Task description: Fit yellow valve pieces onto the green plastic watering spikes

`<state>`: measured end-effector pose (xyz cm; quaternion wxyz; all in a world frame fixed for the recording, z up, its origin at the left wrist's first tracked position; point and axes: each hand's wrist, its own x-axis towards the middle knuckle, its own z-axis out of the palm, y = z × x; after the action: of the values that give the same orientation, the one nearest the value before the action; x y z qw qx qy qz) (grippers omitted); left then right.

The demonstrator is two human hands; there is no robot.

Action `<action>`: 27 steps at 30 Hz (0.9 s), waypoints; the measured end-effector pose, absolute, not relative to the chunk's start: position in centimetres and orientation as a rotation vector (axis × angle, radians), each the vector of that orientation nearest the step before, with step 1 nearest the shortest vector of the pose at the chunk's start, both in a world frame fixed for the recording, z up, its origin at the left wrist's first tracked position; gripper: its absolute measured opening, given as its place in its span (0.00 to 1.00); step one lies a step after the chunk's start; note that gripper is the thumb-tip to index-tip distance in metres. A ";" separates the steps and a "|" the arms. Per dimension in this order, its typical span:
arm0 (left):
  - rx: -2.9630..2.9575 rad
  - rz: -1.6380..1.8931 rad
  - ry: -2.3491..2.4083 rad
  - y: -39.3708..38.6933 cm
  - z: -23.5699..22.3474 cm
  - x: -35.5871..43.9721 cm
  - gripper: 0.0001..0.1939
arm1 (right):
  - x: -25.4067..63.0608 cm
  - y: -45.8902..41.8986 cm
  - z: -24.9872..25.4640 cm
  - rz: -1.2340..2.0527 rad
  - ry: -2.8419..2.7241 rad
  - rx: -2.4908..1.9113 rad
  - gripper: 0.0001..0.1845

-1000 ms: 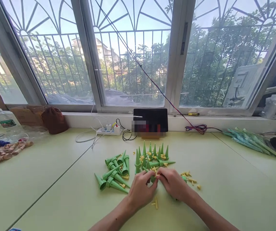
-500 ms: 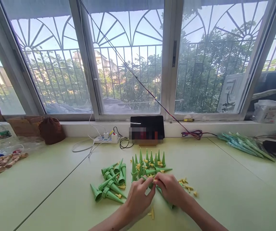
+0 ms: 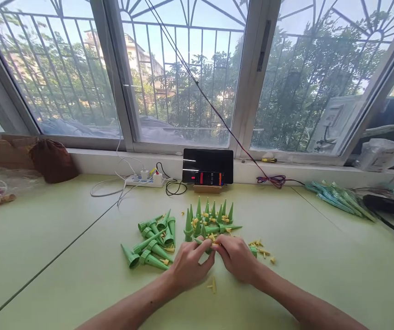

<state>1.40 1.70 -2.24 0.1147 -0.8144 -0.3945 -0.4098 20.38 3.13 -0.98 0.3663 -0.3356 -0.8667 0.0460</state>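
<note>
My left hand is closed around a green plastic cone spike, whose tip pokes out past the fingers. My right hand meets it, thumb and forefinger pinching a small yellow plastic piece against the spike. Fingers hide most of both parts. Behind the hands, several green spikes stand upright with yellow pieces among them. To the left lies a loose pile of green spikes. Loose yellow pieces lie right of my right hand, beside a partly hidden green collar.
A yellow T-shaped piece lies in front of my hands. Farther back are a dark tablet with a phone before it, a power strip, coiled cable, bagged green parts and a brown pouch.
The view has tilted down. Both hands stay together, the right fingers still at the yellow piece. The spike lying below my right hand is now mostly covered by it.
</note>
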 end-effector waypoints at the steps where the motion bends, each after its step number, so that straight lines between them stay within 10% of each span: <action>1: -2.391 -1.208 -1.181 1.8 -2.3 1.3 0.08 | 20.3 3.2 -0.8 0.112 -2.237 -0.849 0.19; 27: -2.871 -1.199 -1.230 1.1 -1.2 1.7 0.19 | 22.6 2.5 -0.5 -0.112 -2.201 -0.711 0.14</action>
<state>1.72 1.09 -1.22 -0.1020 -0.8537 -0.3656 -0.3564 22.63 2.48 -0.53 0.4014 -0.2814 -0.8705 -0.0442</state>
